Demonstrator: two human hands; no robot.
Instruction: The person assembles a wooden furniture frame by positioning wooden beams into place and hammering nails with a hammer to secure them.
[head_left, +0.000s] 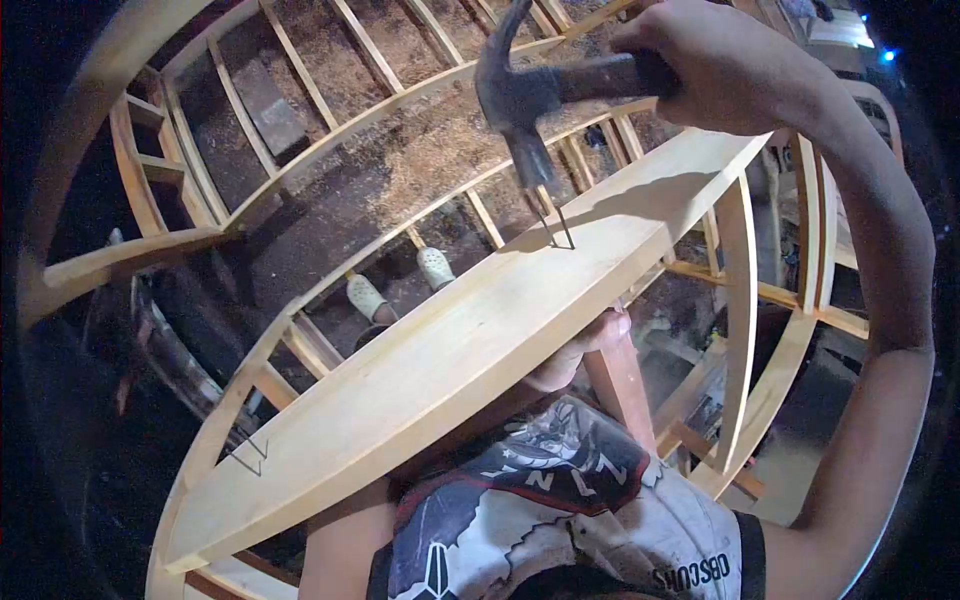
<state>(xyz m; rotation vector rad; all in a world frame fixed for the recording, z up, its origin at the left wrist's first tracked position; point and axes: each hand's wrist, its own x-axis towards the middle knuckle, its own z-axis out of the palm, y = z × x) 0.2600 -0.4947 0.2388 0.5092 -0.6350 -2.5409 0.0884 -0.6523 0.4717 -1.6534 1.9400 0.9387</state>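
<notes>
My right hand (715, 65) is closed around the dark handle of a claw hammer (525, 95). The hammer's striking face hangs just above two nails (570, 232) standing partly driven in a long, pale wooden board (420, 350). Two more nails (262, 458) stick up near the board's lower left end. Below the board's near edge, my left hand (575, 358) is curled against the top of a wooden piece (622, 390); the board hides part of this hand and its forearm.
Curved wooden frames with slats (345, 130) lie around the board. Sawdust (430, 160) covers the floor. A pair of light clogs (435, 268) is on feet beyond the board. A curved strip (740, 310) rises at the right.
</notes>
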